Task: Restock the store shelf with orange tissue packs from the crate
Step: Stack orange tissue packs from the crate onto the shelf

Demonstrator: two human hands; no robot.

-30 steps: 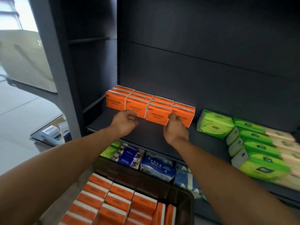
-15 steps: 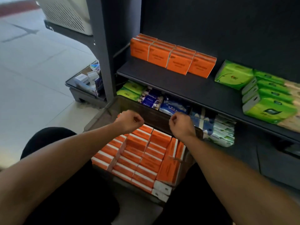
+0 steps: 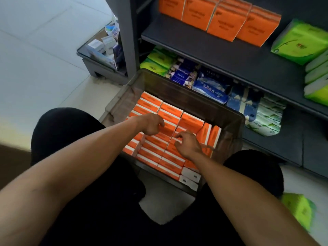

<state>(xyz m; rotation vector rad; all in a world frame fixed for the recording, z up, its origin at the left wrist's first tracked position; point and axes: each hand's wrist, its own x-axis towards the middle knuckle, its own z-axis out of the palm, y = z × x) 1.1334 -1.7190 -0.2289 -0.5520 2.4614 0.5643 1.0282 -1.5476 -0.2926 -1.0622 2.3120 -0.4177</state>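
Observation:
A dark crate [image 3: 229,118] on the floor holds several orange tissue packs [image 3: 168,110] lying in rows, with two standing on edge at its right side. My left hand [image 3: 150,125] hovers over the middle packs, fingers loosely curled and holding nothing. My right hand [image 3: 188,144] is just to its right and nearer me, fingers spread down onto the packs without a grip on any. A row of orange tissue packs [image 3: 221,20] stands on the dark shelf [image 3: 204,50] above the crate.
Green tissue packs [image 3: 300,43] fill the shelf's right part. Blue, white and green packs [image 3: 209,82] sit on the lower shelf behind the crate. A low stand with small boxes [image 3: 104,50] is at left. One green pack [image 3: 298,210] lies on the floor at right.
Both hands left the shelf row, dropped to the crate and now reach onto its packs. The fists have loosened into open fingers. My view tilted downward.

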